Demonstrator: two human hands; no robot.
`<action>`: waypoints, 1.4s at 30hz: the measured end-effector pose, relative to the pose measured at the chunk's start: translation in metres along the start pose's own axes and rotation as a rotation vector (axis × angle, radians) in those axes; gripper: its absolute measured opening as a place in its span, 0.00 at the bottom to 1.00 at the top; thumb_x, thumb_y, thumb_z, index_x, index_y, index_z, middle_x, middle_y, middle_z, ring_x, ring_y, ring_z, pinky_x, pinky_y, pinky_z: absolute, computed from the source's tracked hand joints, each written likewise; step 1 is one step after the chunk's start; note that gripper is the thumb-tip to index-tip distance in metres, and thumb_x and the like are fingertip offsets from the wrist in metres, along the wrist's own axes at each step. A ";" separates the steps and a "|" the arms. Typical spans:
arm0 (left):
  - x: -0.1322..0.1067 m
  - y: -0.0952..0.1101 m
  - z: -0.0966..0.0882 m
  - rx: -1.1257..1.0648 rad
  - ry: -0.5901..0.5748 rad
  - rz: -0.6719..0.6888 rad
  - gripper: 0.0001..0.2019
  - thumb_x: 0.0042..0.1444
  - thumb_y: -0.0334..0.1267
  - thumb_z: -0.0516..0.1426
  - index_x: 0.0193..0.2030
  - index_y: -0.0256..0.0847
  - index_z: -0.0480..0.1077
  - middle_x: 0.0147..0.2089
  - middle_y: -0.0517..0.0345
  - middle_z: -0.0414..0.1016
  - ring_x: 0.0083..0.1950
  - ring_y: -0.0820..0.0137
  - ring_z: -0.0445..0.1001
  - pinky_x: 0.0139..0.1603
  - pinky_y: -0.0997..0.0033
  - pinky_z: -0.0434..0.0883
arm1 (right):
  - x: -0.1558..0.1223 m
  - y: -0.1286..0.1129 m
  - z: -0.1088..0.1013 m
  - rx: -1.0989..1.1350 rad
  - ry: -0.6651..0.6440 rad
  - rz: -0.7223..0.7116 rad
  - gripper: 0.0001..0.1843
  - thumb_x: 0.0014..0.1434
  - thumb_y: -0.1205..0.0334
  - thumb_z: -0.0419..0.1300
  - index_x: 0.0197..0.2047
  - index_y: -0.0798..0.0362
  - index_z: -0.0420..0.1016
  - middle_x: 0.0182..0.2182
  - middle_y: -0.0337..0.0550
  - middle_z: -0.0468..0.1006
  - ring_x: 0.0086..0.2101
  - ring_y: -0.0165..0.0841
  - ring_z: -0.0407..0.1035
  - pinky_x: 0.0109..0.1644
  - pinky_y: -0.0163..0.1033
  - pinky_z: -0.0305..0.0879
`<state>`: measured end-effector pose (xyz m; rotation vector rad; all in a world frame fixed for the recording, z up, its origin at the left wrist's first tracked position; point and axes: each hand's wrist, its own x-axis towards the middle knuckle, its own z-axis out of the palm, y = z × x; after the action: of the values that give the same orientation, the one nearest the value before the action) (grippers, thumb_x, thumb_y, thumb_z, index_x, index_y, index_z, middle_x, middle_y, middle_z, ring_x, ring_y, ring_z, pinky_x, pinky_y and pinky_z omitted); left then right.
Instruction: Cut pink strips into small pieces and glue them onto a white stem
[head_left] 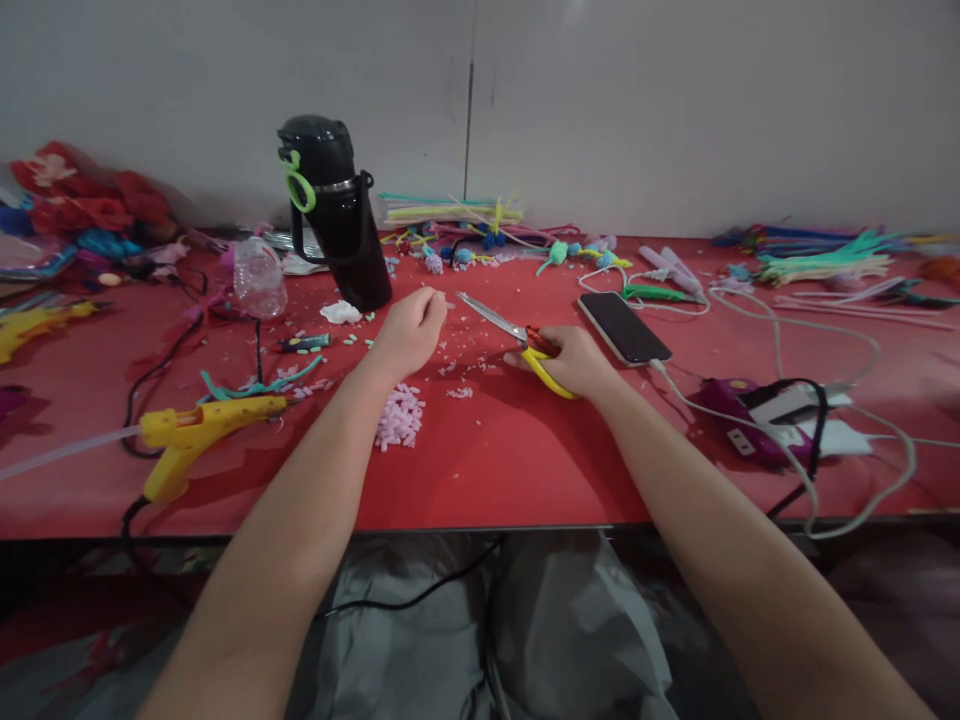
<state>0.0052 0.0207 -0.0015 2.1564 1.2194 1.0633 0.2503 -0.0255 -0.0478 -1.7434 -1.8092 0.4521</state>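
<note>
My right hand point(571, 362) grips a pair of scissors point(504, 322) by its yellow and red handles. The blades point up and left, with their tips just right of my left hand point(411, 325). That hand is closed in a pinch; a tiny pale bit shows at its fingertips, too small to name. Below the left wrist lies a pile of short lilac pieces point(400, 416), partly behind my forearm. Small lilac scraps point(459, 392) are scattered over the red table point(480, 480) between my hands.
A black flask point(341, 220) stands behind my left hand. Left are a yellow glue gun point(214, 430) and a clear plastic bottle point(259, 280). Right are a phone point(625, 326) on a cable and a purple power strip point(750, 425). Pipe cleaners point(825, 258) lie along the back.
</note>
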 end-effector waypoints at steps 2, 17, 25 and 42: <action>0.000 -0.001 0.000 0.010 -0.003 -0.005 0.17 0.68 0.37 0.46 0.25 0.42 0.51 0.24 0.62 0.54 0.27 0.72 0.55 0.31 0.66 0.54 | 0.000 0.001 0.001 0.003 -0.006 -0.016 0.34 0.45 0.30 0.66 0.22 0.51 0.56 0.21 0.33 0.51 0.25 0.27 0.47 0.28 0.38 0.43; 0.002 -0.005 0.004 0.020 0.020 0.036 0.17 0.68 0.38 0.46 0.26 0.43 0.50 0.23 0.63 0.54 0.27 0.72 0.55 0.31 0.65 0.53 | 0.000 0.001 0.001 0.003 -0.030 -0.020 0.35 0.43 0.28 0.65 0.22 0.52 0.57 0.22 0.34 0.51 0.26 0.27 0.48 0.28 0.37 0.43; 0.002 -0.007 0.005 0.035 0.019 0.026 0.18 0.69 0.39 0.46 0.25 0.42 0.51 0.23 0.63 0.55 0.26 0.72 0.56 0.30 0.65 0.53 | -0.001 0.000 0.000 -0.004 -0.042 -0.018 0.36 0.43 0.27 0.65 0.21 0.52 0.57 0.21 0.33 0.51 0.25 0.27 0.48 0.28 0.38 0.43; 0.001 -0.006 0.004 0.011 0.020 0.019 0.19 0.69 0.38 0.46 0.25 0.42 0.50 0.22 0.63 0.53 0.26 0.73 0.54 0.30 0.65 0.51 | -0.001 0.000 0.001 0.007 -0.017 -0.021 0.35 0.44 0.28 0.65 0.22 0.51 0.57 0.22 0.33 0.51 0.26 0.27 0.48 0.28 0.38 0.43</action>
<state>0.0055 0.0250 -0.0076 2.1745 1.2191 1.0912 0.2496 -0.0268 -0.0484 -1.7186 -1.8341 0.4661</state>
